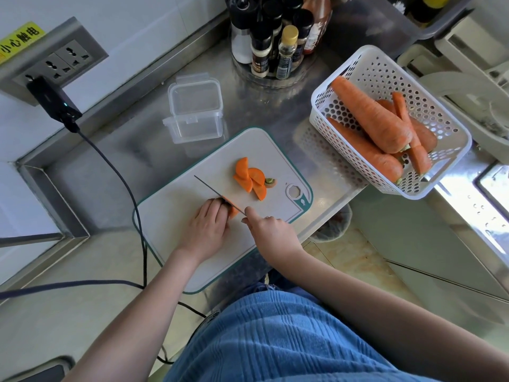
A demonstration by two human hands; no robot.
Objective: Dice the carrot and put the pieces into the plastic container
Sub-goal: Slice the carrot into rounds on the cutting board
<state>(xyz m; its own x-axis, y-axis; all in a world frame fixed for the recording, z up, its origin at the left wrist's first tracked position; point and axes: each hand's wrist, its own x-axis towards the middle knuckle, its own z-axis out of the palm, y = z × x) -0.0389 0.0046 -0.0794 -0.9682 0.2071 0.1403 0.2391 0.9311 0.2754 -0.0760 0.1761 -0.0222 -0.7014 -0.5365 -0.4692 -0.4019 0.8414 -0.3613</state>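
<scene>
A pale cutting board (pixel 176 216) with a teal rim lies on the steel counter. My left hand (pixel 206 230) holds a carrot piece (pixel 233 212) down on it, fingers curled over the piece. My right hand (pixel 265 226) grips a knife (pixel 213 190) whose blade rests edge-down against that piece. Several half-round carrot slices (pixel 249 177) and a stem end (pixel 270 182) lie farther back on the board. The clear plastic container (pixel 196 111) stands open and empty behind the board.
A white perforated basket (pixel 446 111) with whole carrots sits at the right, overhanging the counter edge. A round rack of spice bottles (pixel 275 42) stands at the back. A black cable (pixel 124 183) runs from a wall plug past the board's left side.
</scene>
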